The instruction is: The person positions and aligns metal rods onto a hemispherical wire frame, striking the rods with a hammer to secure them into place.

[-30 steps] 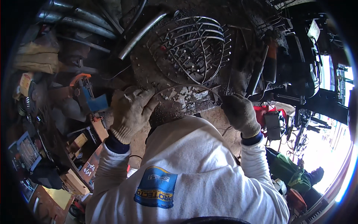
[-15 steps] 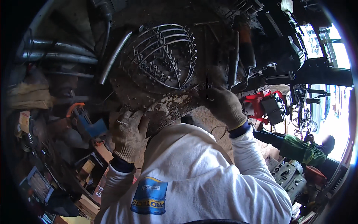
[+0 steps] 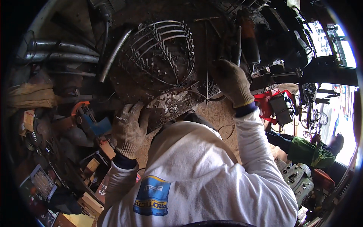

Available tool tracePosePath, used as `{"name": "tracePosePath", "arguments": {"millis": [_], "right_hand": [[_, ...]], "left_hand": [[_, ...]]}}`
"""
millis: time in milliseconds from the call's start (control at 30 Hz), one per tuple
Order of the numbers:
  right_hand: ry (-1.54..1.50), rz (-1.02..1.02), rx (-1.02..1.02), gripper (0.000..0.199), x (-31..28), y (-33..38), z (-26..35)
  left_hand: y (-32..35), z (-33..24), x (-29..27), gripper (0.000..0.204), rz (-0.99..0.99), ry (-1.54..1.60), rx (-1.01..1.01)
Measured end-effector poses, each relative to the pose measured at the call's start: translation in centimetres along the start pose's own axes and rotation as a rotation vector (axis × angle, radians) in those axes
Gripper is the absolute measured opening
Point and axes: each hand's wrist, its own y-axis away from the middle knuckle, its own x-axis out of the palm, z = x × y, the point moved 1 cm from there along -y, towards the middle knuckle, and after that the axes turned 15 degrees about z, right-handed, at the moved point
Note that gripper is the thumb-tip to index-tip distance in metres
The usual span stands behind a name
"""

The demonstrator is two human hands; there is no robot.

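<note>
Head view shows the gloved right hand (image 3: 231, 81) farther from the body than half a second ago, now beside a slim long-handled tool (image 3: 239, 47); its fingertips sink into shadow, so whether they grip anything is unclear. The gloved left hand (image 3: 130, 130) stays at the near edge of the workbench (image 3: 170, 104), fingers loosely bent, its hold likewise uncertain. Between the hands a curved metal rod (image 3: 181, 90) arches across the bench, its ends hard to trace; with the right hand away, probably only the left could be steadying it. Just beyond lies a studded bent-rod frame (image 3: 165, 51). The white hood (image 3: 189, 138) hides the bench's nearest edge.
</note>
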Motion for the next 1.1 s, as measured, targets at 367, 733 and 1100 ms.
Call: {"name": "tracePosePath", "arguments": {"millis": [367, 733, 1100], "right_hand": [[-0.053, 0.143, 0.086, 0.033, -0.4, -3.4, -1.0], [-0.203, 0.143, -0.161, 0.03, -0.8, -2.3, -1.5], [-0.302, 0.145, -0.195, 0.025, -0.3, 0.1, -1.3]], "left_hand": [[0.6, -2.1, -0.1, 0.027, -0.157, -0.065, -0.174], [-9.8, 7.8, -4.0, 0.048, 0.031, -0.241, -0.592], [-12.1, 11.0, -5.9, 0.036, 0.01, 0.109, -0.292]]}}
